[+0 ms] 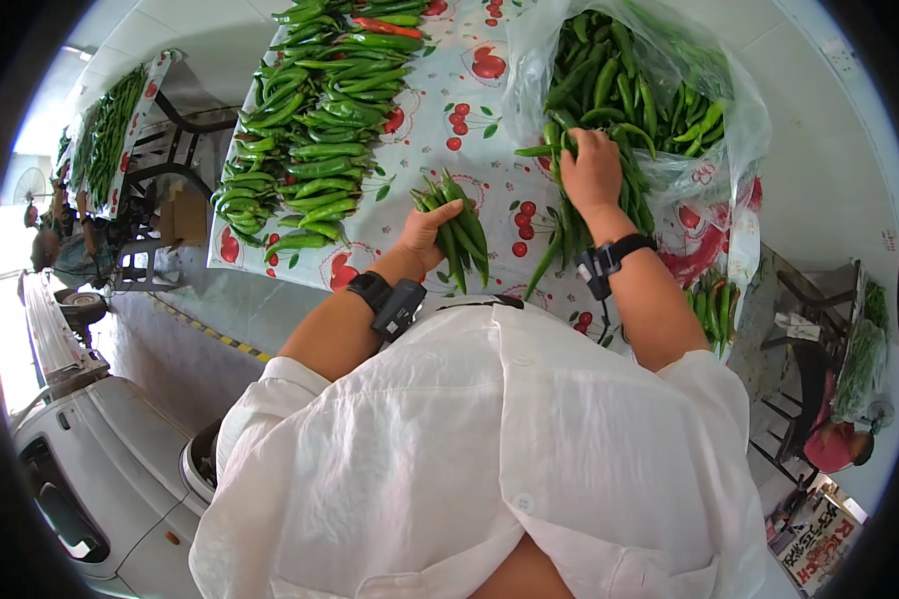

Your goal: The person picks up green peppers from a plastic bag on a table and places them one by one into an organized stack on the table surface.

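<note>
My left hand (428, 233) is closed around a small bunch of green chili peppers (461, 232), held over the cherry-print tablecloth (434, 153). My right hand (593, 171) rests on loose green peppers just below the mouth of a clear plastic bag (749, 127); its fingertips are partly hidden, so whether it grips one cannot be told. The bag holds a heap of green peppers (607, 71), some spilling onto the cloth. Rows of green peppers (330, 150) lie side by side on the left part of the table, with a red pepper (387, 28) near the far end.
More peppers (713, 307) lie at the table's right edge. Other tables with green produce stand at far left (116, 135) and far right (861, 352), with people beside them. A cardboard box (183, 216) is under the left side. A white vehicle (112, 464) stands at lower left.
</note>
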A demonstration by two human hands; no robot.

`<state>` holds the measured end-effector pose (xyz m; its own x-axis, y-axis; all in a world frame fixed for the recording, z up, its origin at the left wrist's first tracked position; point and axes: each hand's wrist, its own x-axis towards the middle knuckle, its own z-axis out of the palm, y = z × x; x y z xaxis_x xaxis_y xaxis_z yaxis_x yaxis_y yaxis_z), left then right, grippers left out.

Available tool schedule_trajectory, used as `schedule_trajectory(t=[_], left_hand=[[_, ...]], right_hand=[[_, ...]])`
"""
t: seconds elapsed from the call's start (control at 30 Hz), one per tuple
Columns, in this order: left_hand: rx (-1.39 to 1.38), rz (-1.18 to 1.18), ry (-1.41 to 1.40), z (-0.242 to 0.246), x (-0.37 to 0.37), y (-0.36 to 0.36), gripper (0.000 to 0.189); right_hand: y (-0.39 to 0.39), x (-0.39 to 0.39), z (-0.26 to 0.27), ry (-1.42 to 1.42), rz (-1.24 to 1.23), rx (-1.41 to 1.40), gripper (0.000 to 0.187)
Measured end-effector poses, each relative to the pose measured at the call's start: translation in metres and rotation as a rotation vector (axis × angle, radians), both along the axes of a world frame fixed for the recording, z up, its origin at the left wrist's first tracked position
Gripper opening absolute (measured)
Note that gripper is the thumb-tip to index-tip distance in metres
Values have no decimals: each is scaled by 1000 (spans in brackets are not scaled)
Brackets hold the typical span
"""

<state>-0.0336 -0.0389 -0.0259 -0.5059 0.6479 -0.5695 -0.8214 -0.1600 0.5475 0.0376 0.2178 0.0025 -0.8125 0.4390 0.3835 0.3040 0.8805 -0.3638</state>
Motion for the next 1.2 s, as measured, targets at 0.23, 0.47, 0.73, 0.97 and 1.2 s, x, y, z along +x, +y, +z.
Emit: schedule_trajectory(t=[0.23,0.47,0.73,0.97,1.2], left_hand=[[80,-12,-6,2,-1,4,30],[102,27,-24,16,-9,7,35],[163,-38,-36,27,-15,22,33],[137,-124,46,33,-14,13,42],[177,-173,82,41,-14,12,40]], right_hand=[[27,10,-27,-66,-144,-110,36],[-5,41,16,10,-105,-1584,40],[-59,48,27,-143,381,-1177,50],[-59,32,34,-209,396,-1223,37],[-75,17,37,-100,329,-927,19]])
